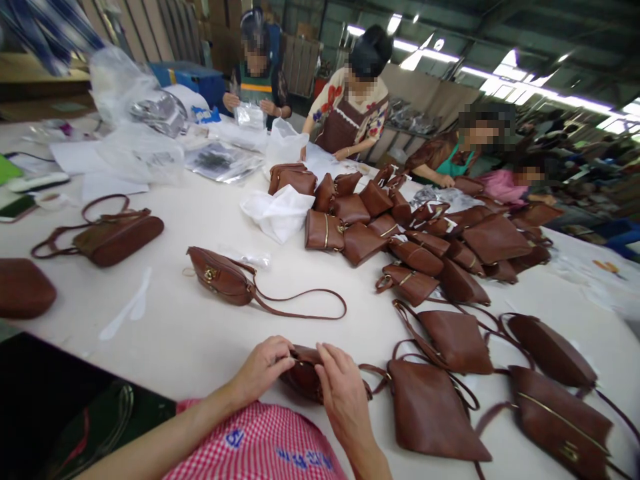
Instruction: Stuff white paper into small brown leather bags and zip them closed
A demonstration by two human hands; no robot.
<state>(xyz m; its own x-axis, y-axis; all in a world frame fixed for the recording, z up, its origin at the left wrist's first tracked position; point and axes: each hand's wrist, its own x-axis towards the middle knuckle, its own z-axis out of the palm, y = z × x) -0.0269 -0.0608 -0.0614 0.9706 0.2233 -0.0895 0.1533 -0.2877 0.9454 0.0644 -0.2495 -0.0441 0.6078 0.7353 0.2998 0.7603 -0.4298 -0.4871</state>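
A small brown leather handbag (306,379) is at the near edge of the table, close to my body. My left hand (267,367) grips its upper left rim between thumb and fingers. On its right side my right hand (343,383) lies over the top, fingers bent around the edge. Part of the bag is hidden beneath my fingers. Just beyond it rests another brown handbag (223,277) with a gold clasp, its long strap looped to the right. A flat brown bag (434,408) lies right of my right hand.
Many brown bags (360,210) are heaped across the middle and right of the white table (175,333). A brown bag with straps (120,237) stands at left. White tissue (280,212) and clear plastic (135,157) lie farther back. Several co-workers (350,100) work along the far side.
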